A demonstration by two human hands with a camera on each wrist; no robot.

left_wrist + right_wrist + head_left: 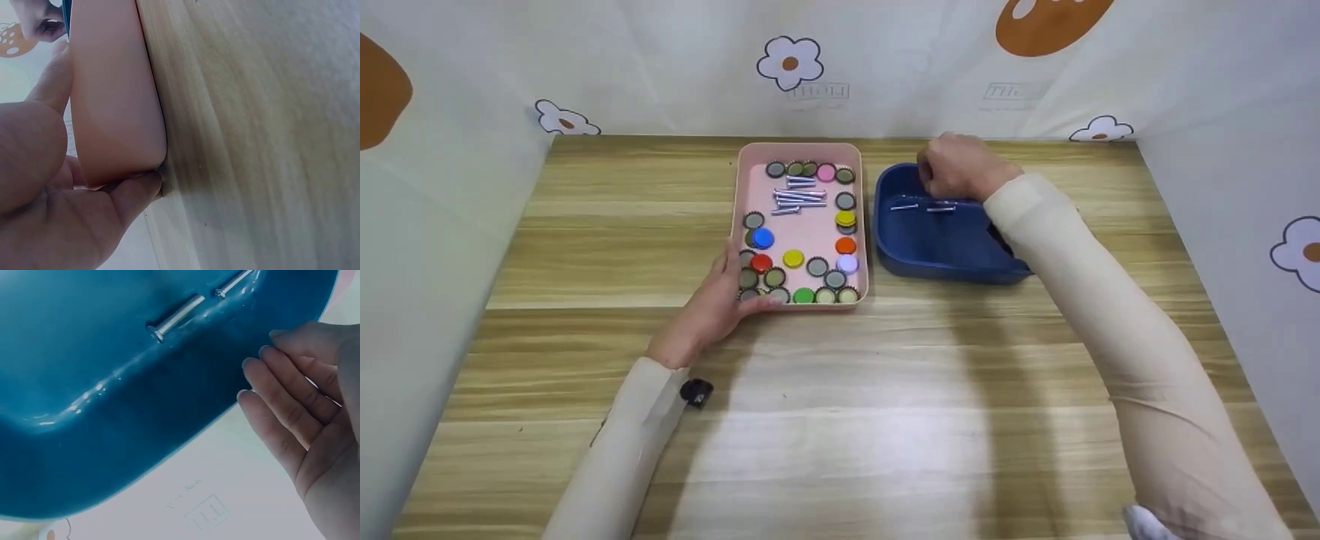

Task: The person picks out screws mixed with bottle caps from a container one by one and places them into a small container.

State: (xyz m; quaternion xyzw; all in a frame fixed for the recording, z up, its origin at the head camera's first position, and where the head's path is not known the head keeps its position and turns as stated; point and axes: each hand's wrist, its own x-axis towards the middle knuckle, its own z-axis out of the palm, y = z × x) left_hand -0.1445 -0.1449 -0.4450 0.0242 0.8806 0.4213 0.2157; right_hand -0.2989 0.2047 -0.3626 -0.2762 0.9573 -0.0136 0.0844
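A pink tray (814,229) holds a group of silver screws (800,199) and several bottle caps, some coloured, such as a blue cap (763,238). My left hand (709,304) grips its near left corner, the thumb over the near rim; in the left wrist view the fingers (138,197) press the tray's outer wall (115,95). To the right stands a dark blue container (934,244) with two screws lying inside, one seen closely as a silver screw (179,317). Over its far rim is my right hand (964,166), fingers loosely bent, holding nothing visible.
Both containers stand on a wood-grain table (840,405). A pale cloth with flower prints (790,63) hangs behind and at the sides. The right forearm (1110,322) covers part of the blue container. A small black device (697,391) sits at the left wrist.
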